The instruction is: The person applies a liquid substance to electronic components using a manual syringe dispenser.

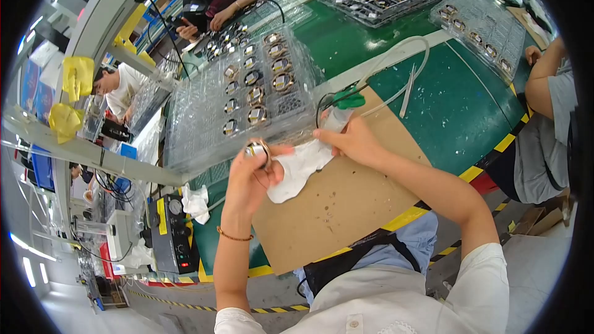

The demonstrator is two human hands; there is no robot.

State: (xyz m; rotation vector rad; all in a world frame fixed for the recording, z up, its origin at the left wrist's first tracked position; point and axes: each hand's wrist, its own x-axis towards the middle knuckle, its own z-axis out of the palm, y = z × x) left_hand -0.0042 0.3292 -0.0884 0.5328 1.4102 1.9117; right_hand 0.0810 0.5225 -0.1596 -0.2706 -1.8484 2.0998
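From the flat brown cardboard sheet's centre, the left hand at nine o'clock has its grip closed around a small round silver-and-copper part; the right hand at twelve has its grip pinched on a translucent tubular plastic piece; crumpled white cloth spreads between them; a clear plastic tray sits at ten o'clock

A small round part, pale-faced with a coppery rim, is held tilted left of centre. A creased white wipe slants across the middle; just above it, a translucent, green-topped container leans rightward, partly hidden.
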